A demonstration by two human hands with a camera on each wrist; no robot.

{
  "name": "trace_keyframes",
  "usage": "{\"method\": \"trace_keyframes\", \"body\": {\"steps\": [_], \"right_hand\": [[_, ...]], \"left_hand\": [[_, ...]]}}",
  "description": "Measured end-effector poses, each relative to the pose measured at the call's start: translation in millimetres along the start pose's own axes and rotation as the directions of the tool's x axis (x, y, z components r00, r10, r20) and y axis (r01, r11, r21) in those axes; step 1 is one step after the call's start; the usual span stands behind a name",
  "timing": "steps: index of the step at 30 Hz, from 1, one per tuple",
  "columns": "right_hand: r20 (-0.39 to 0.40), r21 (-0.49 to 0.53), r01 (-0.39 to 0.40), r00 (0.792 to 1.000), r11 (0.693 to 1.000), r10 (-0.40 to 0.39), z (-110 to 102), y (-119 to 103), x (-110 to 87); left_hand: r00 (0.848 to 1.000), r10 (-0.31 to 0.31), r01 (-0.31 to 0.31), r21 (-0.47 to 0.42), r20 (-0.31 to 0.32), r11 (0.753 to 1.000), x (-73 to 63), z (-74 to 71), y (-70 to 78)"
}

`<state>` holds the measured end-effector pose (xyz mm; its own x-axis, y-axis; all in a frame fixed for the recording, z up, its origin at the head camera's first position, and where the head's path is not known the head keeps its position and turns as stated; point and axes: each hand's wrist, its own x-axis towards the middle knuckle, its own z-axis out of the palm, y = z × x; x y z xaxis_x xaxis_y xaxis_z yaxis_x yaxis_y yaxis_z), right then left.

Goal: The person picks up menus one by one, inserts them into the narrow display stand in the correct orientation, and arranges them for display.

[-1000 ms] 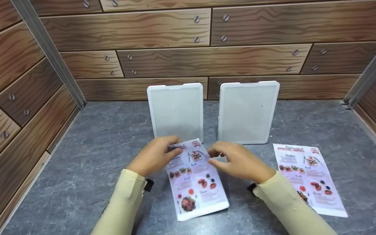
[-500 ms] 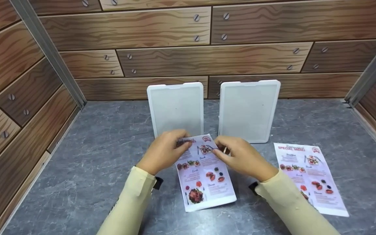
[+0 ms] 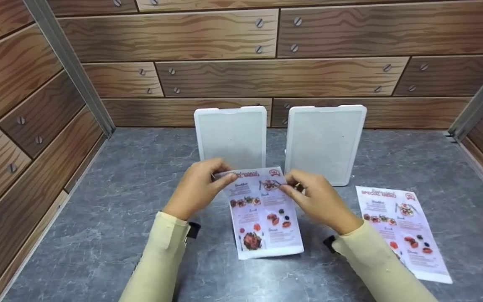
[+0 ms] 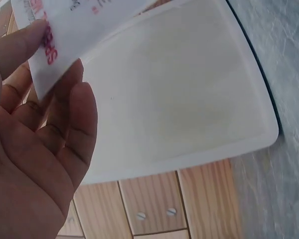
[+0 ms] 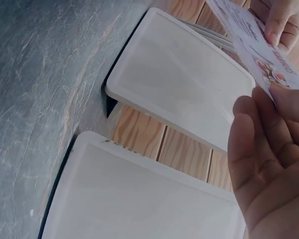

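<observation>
Both hands hold a printed menu sheet [image 3: 266, 216] with food pictures and red heading letters. My left hand [image 3: 197, 186] pinches its upper left corner, thumb in front and fingers behind, as the left wrist view shows on the menu sheet [image 4: 65, 30]. At the upper right edge, my right hand [image 3: 319, 199] pinches it between thumb and fingers; in the right wrist view this menu sheet [image 5: 261, 50] stretches between both hands. Just beyond stand two white-framed display stands, the left stand [image 3: 231, 136] partly covered by hand and sheet, the right stand [image 3: 325, 142] largely visible.
A second, matching menu sheet [image 3: 409, 226] lies on the grey marbled table [image 3: 111, 201] at the right, its lower left part behind the right sleeve [image 3: 380, 260]. Wood-plank-patterned walls [image 3: 216, 77] enclose the back and sides.
The menu sheet in my hands has moved a little right and away from me, turning straighter. My hands shift with it. The stands and the second sheet stay in place.
</observation>
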<state>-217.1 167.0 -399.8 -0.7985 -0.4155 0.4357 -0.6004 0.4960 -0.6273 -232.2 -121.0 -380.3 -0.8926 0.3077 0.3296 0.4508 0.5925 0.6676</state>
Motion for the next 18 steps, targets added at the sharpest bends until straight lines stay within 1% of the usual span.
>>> {"method": "trace_keyframes", "body": {"steps": [3, 6, 7, 9, 13, 15, 18], "right_hand": [[-0.034, 0.008, -0.032, 0.999, 0.999, 0.032, -2, -1, 0.8], [-0.091, 0.006, -0.038, 0.995, 0.999, 0.038, -4, -2, 2.0], [-0.113, 0.006, -0.038, 0.993, 0.999, 0.038, -4, -2, 2.2], [-0.159, 0.015, -0.033, 0.987, 0.999, 0.035, -5, -3, 2.7], [-0.23, 0.049, -0.016, 0.973, 0.999, 0.027, -5, -3, 3.1], [-0.247, 0.058, -0.003, 0.969, 0.998, 0.018, -5, -3, 3.3], [-0.25, 0.052, 0.01, 0.968, 0.999, 0.004, -6, -3, 3.5]], "left_hand": [[0.999, -0.038, 0.039, -0.021, 0.016, 0.999, 1.1, 0.9, -2.5], [0.995, -0.079, 0.082, -0.045, 0.057, 0.996, 2.3, 3.1, -5.0], [0.994, -0.084, 0.088, -0.046, 0.074, 0.995, 2.5, 3.5, -5.5], [0.991, -0.078, 0.084, -0.051, 0.105, 0.995, 3.2, 4.6, -6.7], [0.989, -0.038, 0.048, -0.069, 0.146, 0.996, 4.1, 8.1, -8.0], [0.988, -0.03, 0.041, -0.069, 0.155, 0.997, 3.7, 10.4, -8.1], [0.988, -0.044, 0.052, -0.054, 0.15, 0.997, 3.0, 13.2, -7.9]]}}
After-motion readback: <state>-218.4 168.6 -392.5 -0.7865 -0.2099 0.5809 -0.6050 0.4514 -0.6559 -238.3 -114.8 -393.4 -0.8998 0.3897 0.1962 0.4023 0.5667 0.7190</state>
